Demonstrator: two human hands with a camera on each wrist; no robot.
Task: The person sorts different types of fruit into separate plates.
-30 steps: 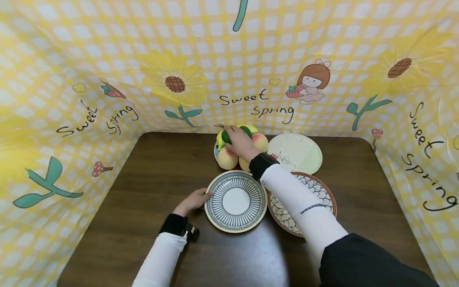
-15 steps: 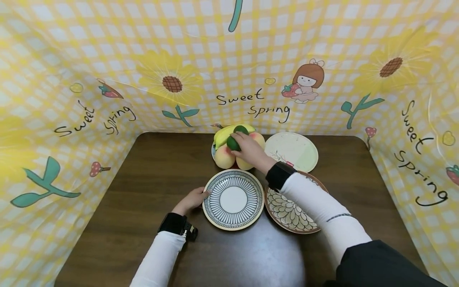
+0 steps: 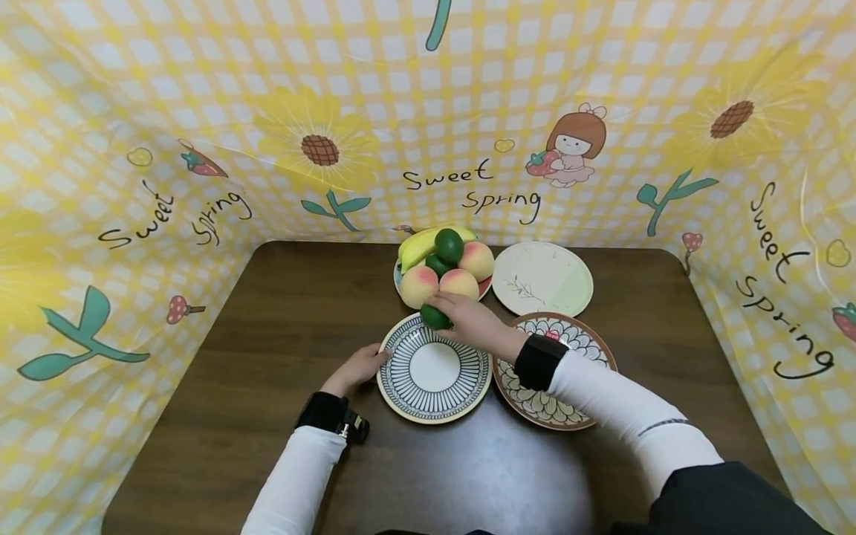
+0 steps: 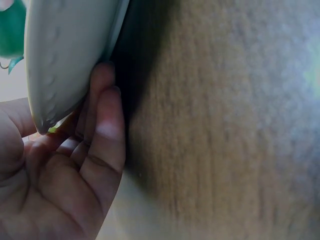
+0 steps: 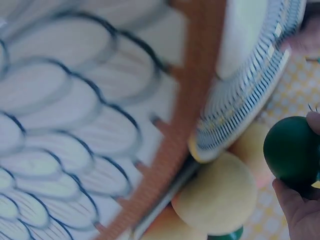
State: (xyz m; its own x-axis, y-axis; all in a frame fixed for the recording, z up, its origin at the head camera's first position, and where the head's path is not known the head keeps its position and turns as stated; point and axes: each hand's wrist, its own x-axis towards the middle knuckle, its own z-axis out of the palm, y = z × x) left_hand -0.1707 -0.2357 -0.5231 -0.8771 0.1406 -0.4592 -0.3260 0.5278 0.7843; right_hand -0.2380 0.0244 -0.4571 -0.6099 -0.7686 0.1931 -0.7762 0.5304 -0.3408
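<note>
My left hand (image 3: pixel 357 369) pinches the left rim of the blue-and-white striped plate (image 3: pixel 435 369), thumb on top; in the left wrist view its fingers (image 4: pixel 107 120) lie under the plate's edge (image 4: pixel 65 65). Above that plate's back edge, my right hand (image 3: pixel 476 325) grips a dark green round fruit (image 3: pixel 435 317). The right wrist view shows this green fruit (image 5: pixel 291 150) between the thumb and fingers. Just behind, a bowl holds peaches (image 3: pixel 419 287), bananas (image 3: pixel 424 244) and two more green fruits (image 3: pixel 449 245).
A pale oval plate (image 3: pixel 543 279) lies at the back, right of the fruit bowl. Beneath my right wrist is a brown-rimmed plate with a petal pattern (image 3: pixel 535 401), beside the striped plate. Checked yellow cloth (image 3: pixel 374 96) hangs behind the brown table (image 3: pixel 267 327).
My right hand has come away from the fruit bowl towards the front, carrying a green fruit over the striped plate. My left hand still holds that plate's rim.
</note>
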